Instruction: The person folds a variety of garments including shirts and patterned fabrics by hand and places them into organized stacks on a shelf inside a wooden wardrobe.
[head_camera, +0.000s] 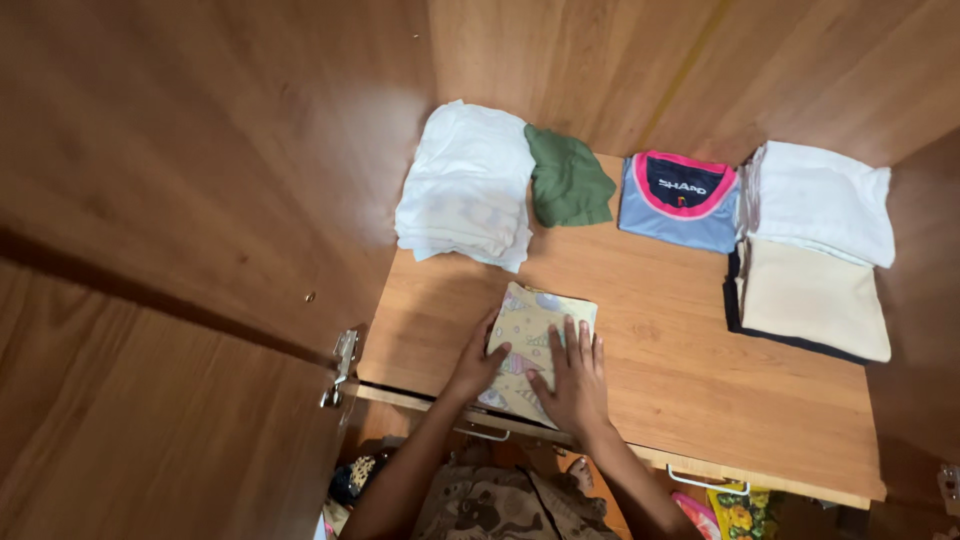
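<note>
Head view
Landmark: wooden shelf (650, 340) inside a wardrobe.
Patterned folded cloth (535, 345): lies at the shelf's front edge, left of middle, long axis running front to back, tilted slightly.
Left hand (478, 362): fingers together, flat on the cloth's left edge.
Right hand (573, 375): fingers spread wide, pressing flat on the cloth's near right part; neither hand grips.
Nearer hand: both touch; the right covers more.
Behind: white stack (465, 185), green garment (568, 180), well apart from the cloth.

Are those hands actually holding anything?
Not gripping: left hand and right hand lie flat on the folded patterned cloth, pressing it onto the shelf.
</note>
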